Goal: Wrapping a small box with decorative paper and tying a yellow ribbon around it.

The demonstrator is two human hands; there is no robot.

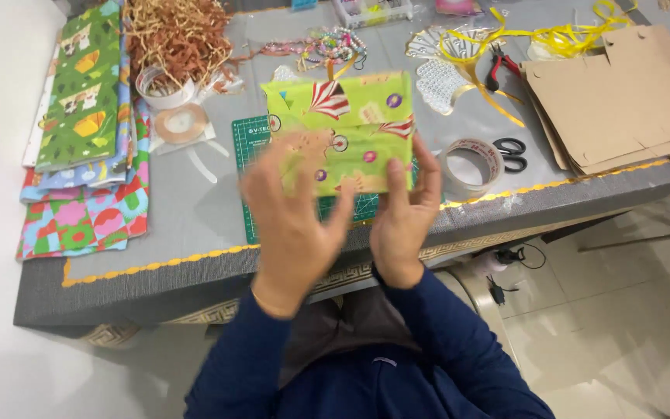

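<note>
Two bare hands held a parcel wrapped in green patterned paper above a green cutting mat on the grey table. The left hand and right hand gripped its near edge, fingers spread against the paper. A roll of clear tape and black scissors lay just to the right

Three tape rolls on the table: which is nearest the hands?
The clear tape roll, just past the right hand, beside the scissors. The white roll and tan roll lie far left.
</note>
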